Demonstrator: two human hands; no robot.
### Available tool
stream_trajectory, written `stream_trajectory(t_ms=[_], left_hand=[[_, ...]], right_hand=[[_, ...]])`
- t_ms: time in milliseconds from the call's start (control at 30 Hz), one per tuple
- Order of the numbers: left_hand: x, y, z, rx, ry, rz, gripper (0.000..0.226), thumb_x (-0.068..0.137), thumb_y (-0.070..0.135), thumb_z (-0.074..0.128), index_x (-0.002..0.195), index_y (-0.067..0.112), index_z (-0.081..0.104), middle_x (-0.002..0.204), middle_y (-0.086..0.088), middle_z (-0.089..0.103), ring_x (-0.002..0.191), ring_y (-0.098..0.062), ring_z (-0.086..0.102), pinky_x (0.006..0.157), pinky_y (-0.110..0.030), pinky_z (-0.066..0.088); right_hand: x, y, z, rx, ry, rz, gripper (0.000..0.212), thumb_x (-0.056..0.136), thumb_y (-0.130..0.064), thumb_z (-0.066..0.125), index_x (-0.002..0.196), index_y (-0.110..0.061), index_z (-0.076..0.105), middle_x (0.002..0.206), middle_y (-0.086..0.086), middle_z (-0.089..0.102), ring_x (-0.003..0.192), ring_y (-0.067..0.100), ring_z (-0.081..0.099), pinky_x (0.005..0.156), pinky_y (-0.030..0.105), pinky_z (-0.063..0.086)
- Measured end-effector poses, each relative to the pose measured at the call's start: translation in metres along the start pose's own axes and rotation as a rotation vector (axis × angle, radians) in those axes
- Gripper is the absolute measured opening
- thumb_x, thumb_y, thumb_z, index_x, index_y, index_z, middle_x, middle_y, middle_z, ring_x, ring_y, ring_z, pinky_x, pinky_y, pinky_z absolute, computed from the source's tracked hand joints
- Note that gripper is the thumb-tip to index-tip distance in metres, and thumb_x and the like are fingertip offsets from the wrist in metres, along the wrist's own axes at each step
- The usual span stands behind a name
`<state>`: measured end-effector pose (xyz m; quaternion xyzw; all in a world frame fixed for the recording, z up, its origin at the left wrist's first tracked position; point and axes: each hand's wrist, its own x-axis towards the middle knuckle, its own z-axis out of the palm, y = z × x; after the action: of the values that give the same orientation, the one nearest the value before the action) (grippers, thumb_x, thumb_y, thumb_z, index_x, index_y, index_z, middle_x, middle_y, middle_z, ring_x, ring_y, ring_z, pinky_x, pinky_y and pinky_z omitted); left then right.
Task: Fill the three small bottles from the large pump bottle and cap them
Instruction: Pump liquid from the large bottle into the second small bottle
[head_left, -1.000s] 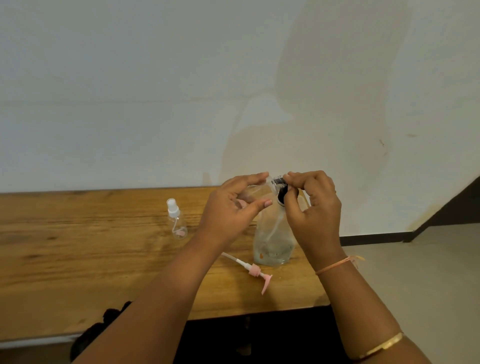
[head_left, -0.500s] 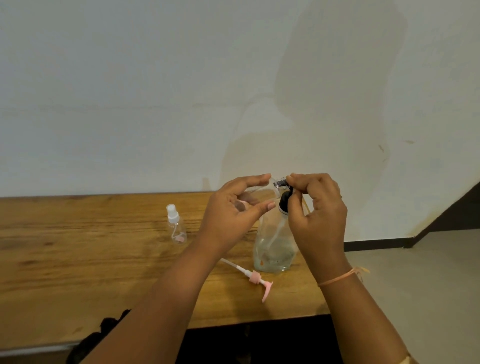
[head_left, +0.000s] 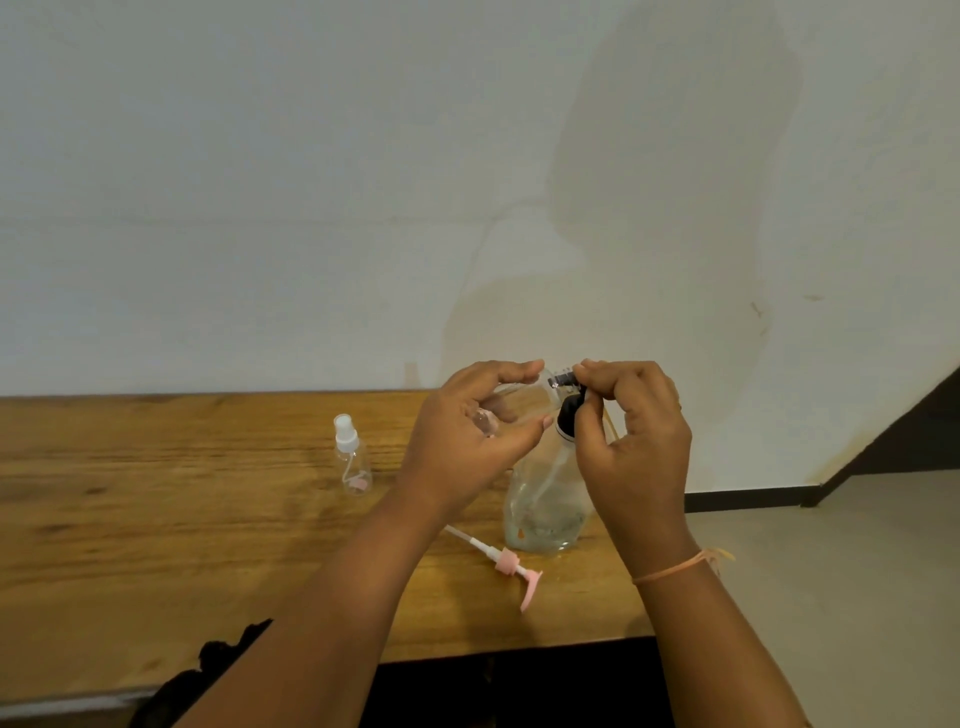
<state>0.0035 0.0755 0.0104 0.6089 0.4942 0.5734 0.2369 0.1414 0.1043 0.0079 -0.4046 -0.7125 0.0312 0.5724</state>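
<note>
**Head view: seating the cap on the hand-held bottle**

The small clear bottle (head_left: 514, 408) is held in the air, lying nearly level, directly above the large pump bottle (head_left: 545, 504). The left hand (head_left: 467, 441) wraps the small clear bottle, fingers over the top and thumb beneath. The right hand (head_left: 634, 447) pinches a dark cap (head_left: 562, 378) between thumb and forefinger at the bottle's neck. How far the cap is threaded on cannot be told from here.

Procedure, as judged from where I stand:

1. Keep the left hand's hold firm but light. The wall looks thin, and a squeeze could push liquid out of the neck.
2. Tip the neck slightly upward before turning, so nothing runs to the opening.
3. Line the cap up square with the neck, then turn with the fingertips only. Stop if it binds and start it again.
4. Set the bottle down upright once the cap is snug.

The large pump bottle stands on the table (head_left: 156, 519), near its front edge. A pink pump head (head_left: 511, 564) with its tube lies just in front of it. A white-topped spray bottle (head_left: 353, 460) stands upright, well to the left. A third small bottle is not in sight.
</note>
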Motion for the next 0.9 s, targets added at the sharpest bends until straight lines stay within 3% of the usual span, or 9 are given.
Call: stream_trajectory(t_ms=[100,200,367,667,800,900], left_hand=[[0.001,0.001,0.002,-0.022,0.02,-0.008,0.04,0.065,0.037,0.081,0.099,0.041,0.062,0.103,0.019,0.065,0.077,0.002,0.06,0.068,-0.013,0.05],[0.003,-0.003,0.004,-0.014,0.034,-0.023,0.035,0.063,0.043,0.074,0.096,0.038,0.064,0.101,0.019,0.066,0.075,0.001,0.061,0.068,-0.013,0.05],[0.004,-0.008,0.006,-0.002,0.061,-0.008,0.034,0.064,0.041,0.075,0.096,0.037,0.063,0.1,0.018,0.066,0.072,-0.002,0.061,0.066,-0.014,0.05],[0.007,-0.003,0.005,-0.037,0.053,0.001,0.033,0.066,0.028,0.08,0.094,0.036,0.064,0.095,0.026,0.064,0.08,0.007,0.061,0.068,-0.008,0.047],[0.006,-0.005,0.005,-0.078,0.031,-0.093,0.031,0.062,0.037,0.077,0.09,0.036,0.065,0.097,0.024,0.067,0.082,0.004,0.064,0.071,-0.013,0.051],[0.006,-0.01,0.006,-0.099,0.034,-0.121,0.033,0.06,0.041,0.077,0.09,0.036,0.066,0.098,0.021,0.07,0.088,-0.015,0.067,0.076,-0.027,0.057]], right_hand=[[-0.003,0.002,0.002,-0.015,0.01,0.008,0.016,0.081,-0.004,0.055,0.092,-0.003,0.067,0.091,0.009,0.063,0.087,0.023,0.059,0.073,0.025,0.049],[-0.005,0.006,0.008,-0.02,0.015,0.001,0.016,0.083,-0.01,0.054,0.089,-0.002,0.066,0.09,0.009,0.062,0.086,0.02,0.056,0.073,0.016,0.044],[-0.005,0.011,0.009,-0.037,-0.021,-0.002,0.016,0.082,-0.011,0.055,0.09,-0.003,0.066,0.09,0.009,0.062,0.085,0.019,0.055,0.072,0.017,0.042],[0.003,0.004,0.001,-0.053,-0.036,-0.001,0.016,0.078,-0.005,0.059,0.091,-0.003,0.068,0.091,0.008,0.063,0.086,0.018,0.055,0.073,0.013,0.042],[-0.003,0.008,0.009,-0.066,-0.015,0.009,0.014,0.081,-0.007,0.056,0.091,-0.004,0.066,0.091,0.007,0.061,0.086,0.018,0.053,0.076,0.008,0.036],[-0.006,0.011,0.011,-0.077,-0.03,0.001,0.013,0.081,-0.007,0.057,0.091,-0.003,0.065,0.091,0.008,0.061,0.086,0.02,0.054,0.074,0.012,0.037]])
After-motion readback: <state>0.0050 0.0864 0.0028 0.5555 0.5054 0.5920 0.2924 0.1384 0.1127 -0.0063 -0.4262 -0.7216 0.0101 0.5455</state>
